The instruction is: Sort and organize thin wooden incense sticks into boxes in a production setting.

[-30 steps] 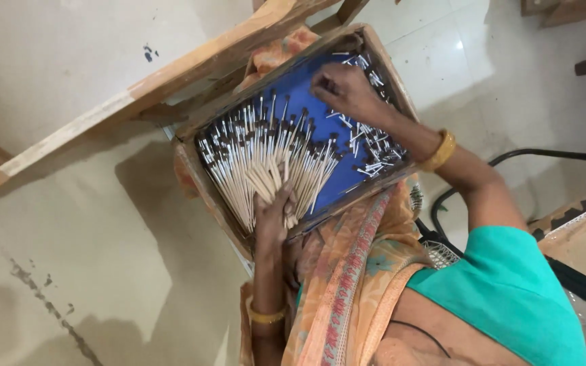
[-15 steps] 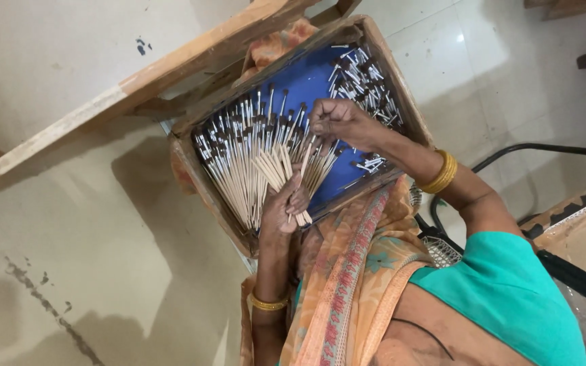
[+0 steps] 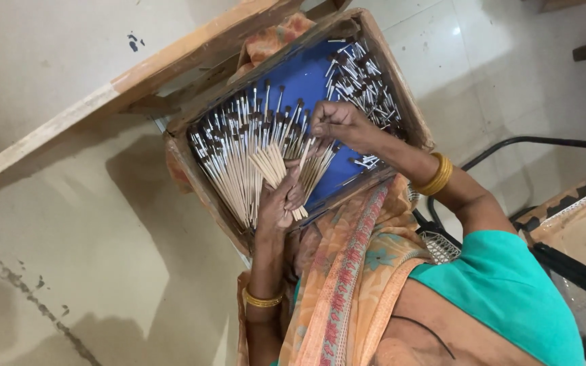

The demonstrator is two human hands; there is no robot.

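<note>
bare blue tray floor [image 3: 306, 78] between fanned sticks [image 3: 235, 159] and loose pile [image 3: 361, 74], wooden walls [image 3: 401, 88] around

From my feed, everything sits in a shallow cardboard tray [image 3: 401, 102] with a blue lining [image 3: 303, 78], tilted on the lap. Lying right on that blue floor: a fanned row of thin pale sticks with dark tips [image 3: 228, 159], plus a looser jumbled heap [image 3: 361, 71] in the far corner.

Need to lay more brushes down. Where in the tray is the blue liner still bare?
Bare blue liner shows between the fanned brushes and the loose pile. Another strip lies beside the right hand, toward the tray near edge. Around the left hand it is crowded.
</note>
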